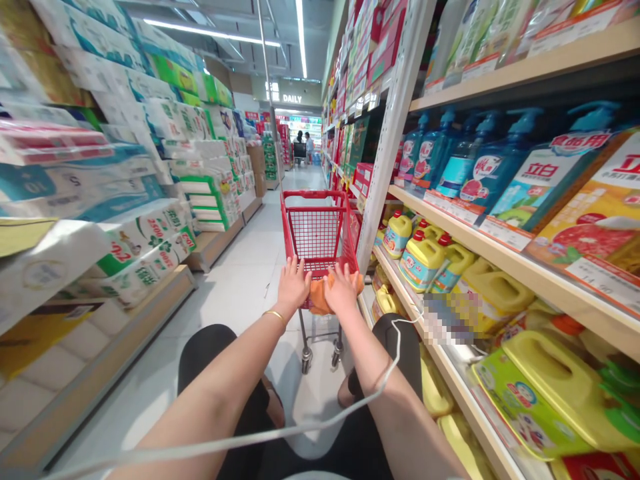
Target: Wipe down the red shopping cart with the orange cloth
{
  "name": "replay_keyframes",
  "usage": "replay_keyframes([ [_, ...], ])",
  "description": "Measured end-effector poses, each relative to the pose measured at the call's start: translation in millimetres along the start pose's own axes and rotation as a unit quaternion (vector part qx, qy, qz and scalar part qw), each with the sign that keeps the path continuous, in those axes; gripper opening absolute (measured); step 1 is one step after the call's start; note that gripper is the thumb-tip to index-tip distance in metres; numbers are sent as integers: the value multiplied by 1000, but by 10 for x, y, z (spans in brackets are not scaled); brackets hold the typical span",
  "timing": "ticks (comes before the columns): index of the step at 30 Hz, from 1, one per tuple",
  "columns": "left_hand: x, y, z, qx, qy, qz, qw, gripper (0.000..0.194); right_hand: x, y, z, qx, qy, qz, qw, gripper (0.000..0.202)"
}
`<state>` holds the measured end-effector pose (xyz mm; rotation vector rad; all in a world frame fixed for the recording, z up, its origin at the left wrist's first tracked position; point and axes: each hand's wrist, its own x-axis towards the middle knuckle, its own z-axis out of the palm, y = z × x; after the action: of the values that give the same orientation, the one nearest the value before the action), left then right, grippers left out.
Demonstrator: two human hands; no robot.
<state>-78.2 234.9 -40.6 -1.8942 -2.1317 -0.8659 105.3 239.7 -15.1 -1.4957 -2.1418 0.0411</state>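
Observation:
A small red shopping cart (286, 223) with a mesh basket stands in the aisle ahead of my knees. Over its near edge lies an orange cloth (319, 299). My left hand (294, 285), with a gold bangle at the wrist, stretches its fingers out beside the cloth at the cart's near left corner. Fingers spread, my right hand (342, 291) lies over the right part of the cloth. Part of the cloth is hidden under that hand. Neither hand is visibly wrapped around anything.
To the right, a shelf (440, 200) bears blue pump bottles (483, 167) and yellow jugs (423, 260). Packs of tissue paper (145, 243) are stacked on the left. A white cable (320, 427) crosses my forearms to the right shelf. Two people (305, 143) are far down the aisle.

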Motion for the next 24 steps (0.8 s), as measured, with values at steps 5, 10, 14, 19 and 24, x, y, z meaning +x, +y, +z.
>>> replay_keyframes([
  [5,-8,-40,-39,-2,0,9,1000,63,-12,-88,15,24,-41,-65,997,55],
  [10,-35,16,7,-17,11,5,1000,62,60,286,-124,-23,4,92,996,57],
  [14,-24,67,51,-25,20,-1,999,61,-41,53,-32,5,2,31,1000,58],
  [19,-23,-14,-14,-25,11,9,1000,59,-68,-57,-46,27,-46,-68,996,54],
  [24,-21,22,6,-31,11,5,999,60,38,302,-216,-2,-6,79,997,58],
])
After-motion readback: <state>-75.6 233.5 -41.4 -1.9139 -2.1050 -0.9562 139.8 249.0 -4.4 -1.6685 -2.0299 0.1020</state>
